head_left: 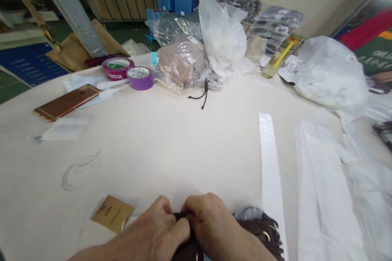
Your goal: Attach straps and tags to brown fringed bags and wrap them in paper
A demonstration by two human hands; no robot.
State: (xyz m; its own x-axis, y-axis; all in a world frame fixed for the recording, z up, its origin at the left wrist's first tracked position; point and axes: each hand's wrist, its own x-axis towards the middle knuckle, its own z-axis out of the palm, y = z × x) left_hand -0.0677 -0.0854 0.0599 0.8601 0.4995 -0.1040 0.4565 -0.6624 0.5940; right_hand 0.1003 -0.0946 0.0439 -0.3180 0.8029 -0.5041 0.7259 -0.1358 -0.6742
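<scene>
My left hand (154, 228) and my right hand (211, 220) meet at the table's near edge, both closed on a dark brown leather bag (254, 229). Their fingers pinch its edge side by side. Most of the bag lies hidden below my hands or outside the picture. Its right part shows gold-coloured rings and braided or fringed trim, with some clear plastic or greyish material behind. Just left of my left hand lies a tan cardboard tag (113, 214), with a thin white string running toward that hand.
White paper strips (271, 163) and white sheets (324, 187) lie at the right. A phone (69, 101) and tape rolls (140, 78) sit at the left. Along the back are a plastic-wrapped pinkish bag (182, 63), white plastic bags (332, 71) and a yellow-tinted clear tape dispenser or tube (278, 57).
</scene>
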